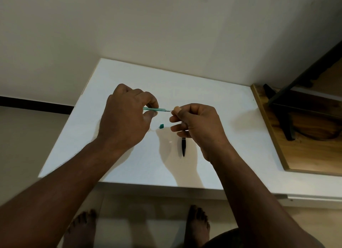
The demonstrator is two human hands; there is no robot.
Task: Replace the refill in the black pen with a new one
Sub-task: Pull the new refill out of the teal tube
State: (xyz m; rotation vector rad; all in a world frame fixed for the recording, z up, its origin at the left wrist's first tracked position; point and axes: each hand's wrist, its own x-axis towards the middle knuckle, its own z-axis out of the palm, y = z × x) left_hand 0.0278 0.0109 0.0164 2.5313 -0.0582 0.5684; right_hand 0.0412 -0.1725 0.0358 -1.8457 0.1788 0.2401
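My left hand (pixel 127 114) pinches a thin green refill (pixel 154 109) between thumb and fingers, holding it level above the white table (pixel 212 103). The refill's metal tip points right, and my right hand (pixel 196 123) pinches that tip between thumb and forefinger. A black pen part (pixel 183 146) lies on the table under my right hand, its upper end hidden by the fingers. A small green cap (pixel 161 126) lies on the table between the hands, and a tiny white bit (pixel 170 142) lies just below it.
The table stands against a plain wall. A wooden board (pixel 305 155) with a dark metal frame (pixel 283 114) on it adjoins the table's right side. My bare feet (pixel 198 227) stand on the floor below the table's front edge.
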